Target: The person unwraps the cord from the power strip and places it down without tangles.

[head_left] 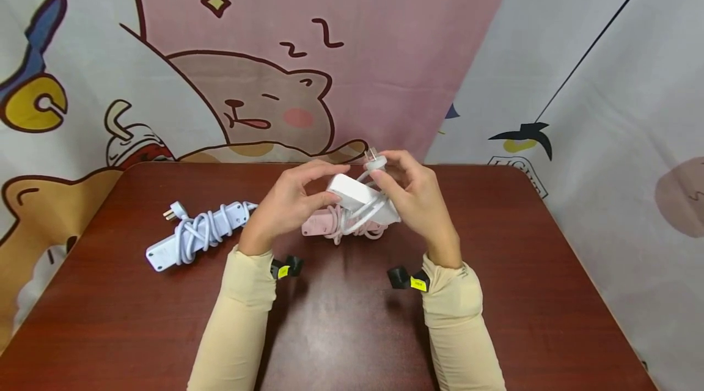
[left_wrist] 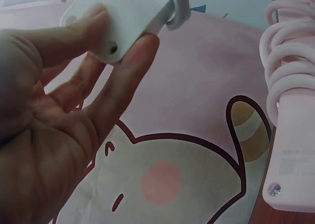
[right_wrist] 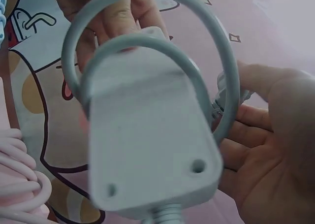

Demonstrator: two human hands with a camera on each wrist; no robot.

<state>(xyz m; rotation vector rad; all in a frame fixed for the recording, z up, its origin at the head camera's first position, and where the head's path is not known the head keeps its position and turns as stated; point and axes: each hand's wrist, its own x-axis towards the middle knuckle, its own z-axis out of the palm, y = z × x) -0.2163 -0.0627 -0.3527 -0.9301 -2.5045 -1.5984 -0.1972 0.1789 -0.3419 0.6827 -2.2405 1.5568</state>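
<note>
Raised above the table is a white power strip (head_left: 352, 191), held at its left end by my left hand (head_left: 288, 198). In the left wrist view that hand's thumb lies on the strip's underside (left_wrist: 123, 17), with fingers at its edge. My right hand (head_left: 420, 201) pinches the plug (head_left: 376, 163) of the same strip, prongs pointing up. Loose loops of the white cord (right_wrist: 229, 61) cross the strip in the right wrist view. Behind and below it, a pink power strip (head_left: 318, 225) wrapped in its own cord lies on the table, partly covered.
Left of my left hand, a pale blue power strip (head_left: 162, 253) lies on the table with its cord wound round it and its plug (head_left: 178, 211) sticking up. A patterned cloth (head_left: 385, 61) hangs behind the brown table (head_left: 528, 293).
</note>
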